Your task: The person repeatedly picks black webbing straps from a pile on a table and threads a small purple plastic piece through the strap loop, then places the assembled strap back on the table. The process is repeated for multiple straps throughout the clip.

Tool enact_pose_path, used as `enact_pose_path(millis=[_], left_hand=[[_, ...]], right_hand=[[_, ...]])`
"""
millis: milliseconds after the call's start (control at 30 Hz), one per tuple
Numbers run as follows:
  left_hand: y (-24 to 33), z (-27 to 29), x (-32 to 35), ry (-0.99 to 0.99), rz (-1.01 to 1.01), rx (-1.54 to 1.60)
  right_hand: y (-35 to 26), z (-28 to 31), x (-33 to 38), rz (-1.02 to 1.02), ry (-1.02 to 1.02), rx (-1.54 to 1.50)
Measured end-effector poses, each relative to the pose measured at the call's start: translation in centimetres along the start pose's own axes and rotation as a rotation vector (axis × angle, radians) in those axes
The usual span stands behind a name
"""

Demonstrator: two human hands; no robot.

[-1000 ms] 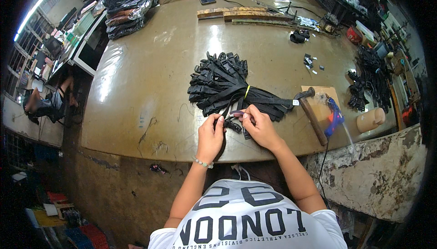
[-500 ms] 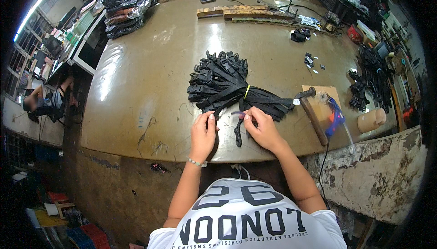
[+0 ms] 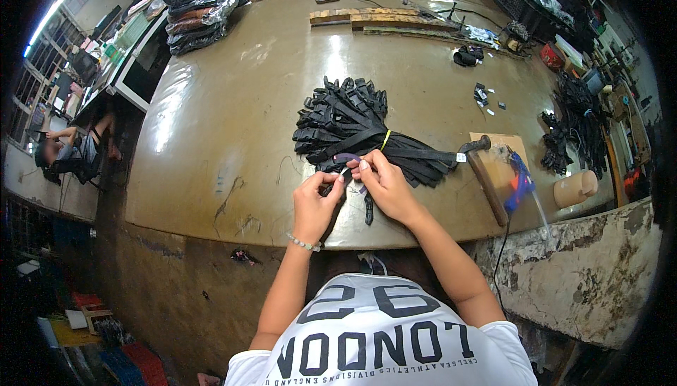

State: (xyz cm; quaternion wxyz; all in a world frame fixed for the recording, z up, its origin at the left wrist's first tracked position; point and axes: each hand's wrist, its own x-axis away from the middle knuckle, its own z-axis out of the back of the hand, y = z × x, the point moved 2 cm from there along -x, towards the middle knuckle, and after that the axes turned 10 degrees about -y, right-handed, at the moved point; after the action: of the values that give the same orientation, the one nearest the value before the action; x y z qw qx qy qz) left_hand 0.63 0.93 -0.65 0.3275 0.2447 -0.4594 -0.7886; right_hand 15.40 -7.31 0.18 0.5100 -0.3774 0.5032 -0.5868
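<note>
- Both hands meet at the near edge of the surface (image 3: pixel 233 139), fingers pinched together over one black strap (image 3: pixel 367 206).
- Left hand (image 3: pixel 315 206), with a bead bracelet (image 3: pixel 303 243) at the wrist, is curled nearly closed, its fingertips pinching the strap's upper end.
- Right hand (image 3: pixel 386 187) is also closed down, thumb and forefinger nipping the same strap and a small purple piece (image 3: pixel 347 157) just above it; what that piece is cannot be told.
- Strap's loose end hangs down between the hands towards the surface edge.
- Touching the fingertips from behind lies a bundle of black straps (image 3: pixel 352 125), fanned out at the far end and bound by a yellow band (image 3: pixel 386 139).
- Hammer (image 3: pixel 483 174) rests right of the bundle, on a brown board (image 3: pixel 502 155).
- Further right stand a blue-handled tool (image 3: pixel 520 181) and a tan roll (image 3: pixel 577 188).
</note>
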Motion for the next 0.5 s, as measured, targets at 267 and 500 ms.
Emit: enact_pose_path(millis=[267, 500], left_hand=[[1.6, 0.4, 0.7, 0.32, -0.141, -0.379], [4.8, -3.5, 2.8, -0.035, -0.112, -0.282]], right_hand=[[0.8, 2.5, 1.2, 0.061, 0.164, -0.317], [2.3, 2.4, 5.7, -0.026, 0.163, -0.309]])
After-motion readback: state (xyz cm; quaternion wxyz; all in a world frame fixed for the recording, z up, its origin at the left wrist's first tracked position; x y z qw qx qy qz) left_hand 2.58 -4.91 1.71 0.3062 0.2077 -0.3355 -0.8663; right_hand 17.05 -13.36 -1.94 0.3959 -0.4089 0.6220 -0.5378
